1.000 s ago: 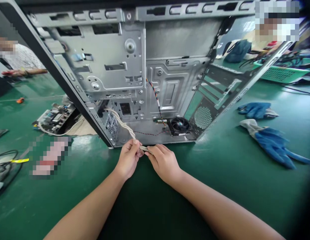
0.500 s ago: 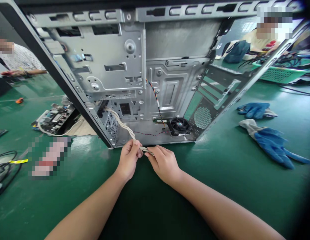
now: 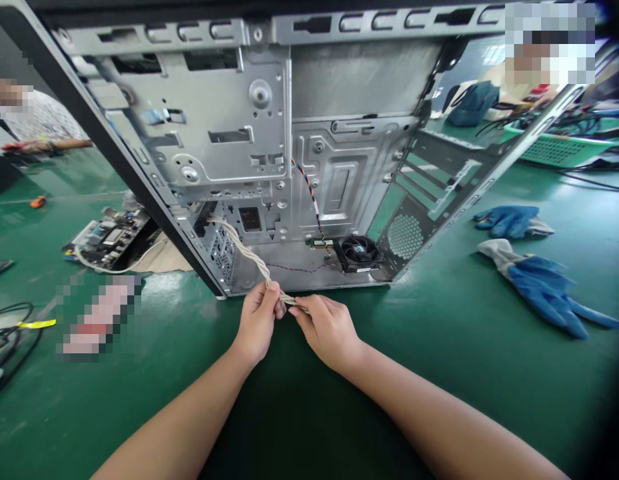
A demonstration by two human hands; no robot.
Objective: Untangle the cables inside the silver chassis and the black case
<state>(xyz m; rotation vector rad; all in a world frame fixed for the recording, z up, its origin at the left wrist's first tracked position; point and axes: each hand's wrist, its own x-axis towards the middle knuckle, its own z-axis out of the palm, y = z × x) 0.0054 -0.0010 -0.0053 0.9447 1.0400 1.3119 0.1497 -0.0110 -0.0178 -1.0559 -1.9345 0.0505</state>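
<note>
An open metal computer case [image 3: 269, 120] lies on the green table [image 3: 439, 373] in front of me. A twisted beige cable [image 3: 242, 247] runs out of its lower left corner toward me. My left hand [image 3: 256, 320] pinches this cable near its free end. My right hand [image 3: 329, 330] grips the same cable's tip, just right of the left hand, and the two hands almost touch. Inside the case sit a small black fan [image 3: 359, 252] and a thin multicoloured wire [image 3: 309, 193].
Two blue work gloves [image 3: 544, 283] [image 3: 509, 220] lie to the right. A circuit board [image 3: 112, 233] rests left of the case, and black cables [image 3: 9, 327] lie at the far left. A green basket [image 3: 554, 145] stands back right. Other people sit at the far left and far right.
Both hands stay on the cable and have drifted slightly down and to the right. The case has not moved.
</note>
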